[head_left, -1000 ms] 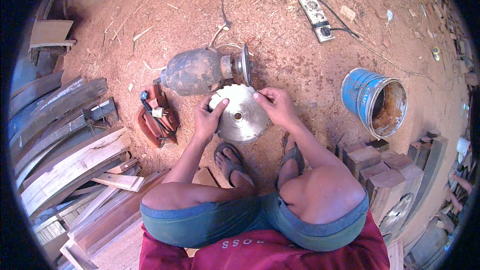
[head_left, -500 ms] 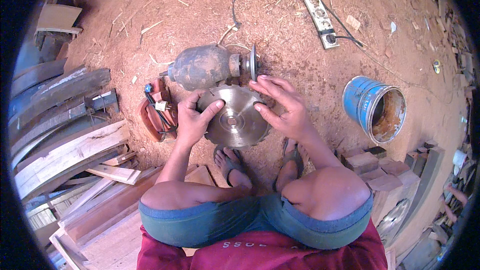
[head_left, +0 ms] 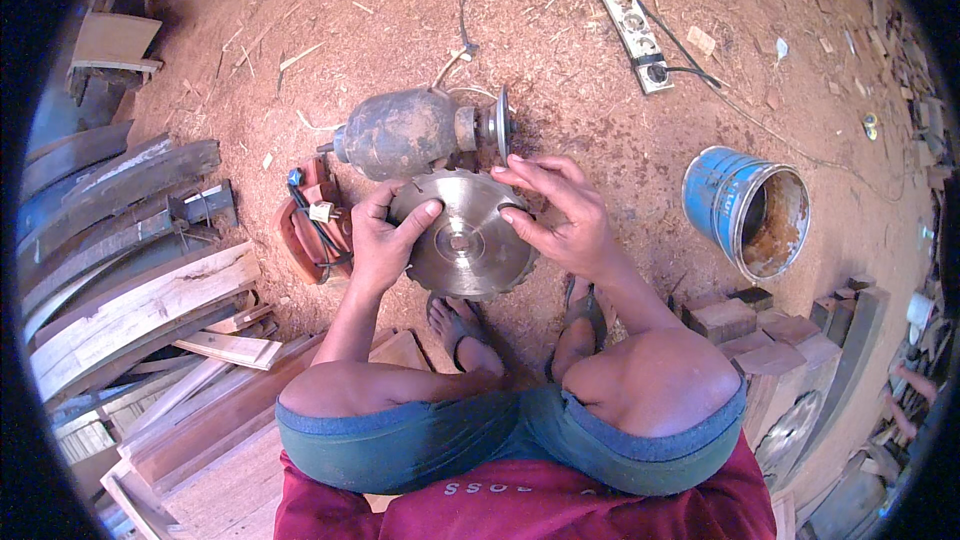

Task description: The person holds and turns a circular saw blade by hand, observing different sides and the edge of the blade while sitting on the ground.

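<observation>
So there's one round toothed steel saw blade [head_left: 463,236] held over the sawdust floor, both hands on it: left hand [head_left: 385,240] gripping its left edge, right hand [head_left: 560,220] pinching the right. One dusty grinder motor [head_left: 405,132] just behind, one blue bucket [head_left: 742,208] off right.

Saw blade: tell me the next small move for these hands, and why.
Probably tilt the saw blade a little so that its top teeth meet the grinder's wheel. Both hands hold the blade flat by its rim, the left hand on its left edge and the right hand on its right, and the toothed top edge lies just short of the wheel.
</observation>
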{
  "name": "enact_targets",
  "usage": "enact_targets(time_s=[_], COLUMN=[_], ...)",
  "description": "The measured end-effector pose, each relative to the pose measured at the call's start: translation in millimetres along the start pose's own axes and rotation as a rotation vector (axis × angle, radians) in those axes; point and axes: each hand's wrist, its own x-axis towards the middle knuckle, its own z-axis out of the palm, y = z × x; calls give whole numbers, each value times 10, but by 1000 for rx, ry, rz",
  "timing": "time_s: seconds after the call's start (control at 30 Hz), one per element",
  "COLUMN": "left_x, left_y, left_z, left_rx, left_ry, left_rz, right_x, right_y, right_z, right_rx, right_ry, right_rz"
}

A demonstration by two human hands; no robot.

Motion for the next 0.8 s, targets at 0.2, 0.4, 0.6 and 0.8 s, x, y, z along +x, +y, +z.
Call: enact_targets(time_s=[0.2, 0.4, 0.6, 0.8], left_x=[-11, -28, -36, -46], left_y=[-17, -27, -30, -108], left_z=[16, -31, -7, -2], left_rx=[-35, -13, -83, -201], left_ry=[35, 48, 131, 189], left_rz=[17, 12, -6, -67], right_x=[7, 1, -42, -99], right_y=[1, -18, -6, 5], right_z=[20, 52, 61, 86], right_rx=[-18, -22, -13, 60], right_ry=[42, 96, 103, 135], right_rz=[-28, -58, -58, -18])
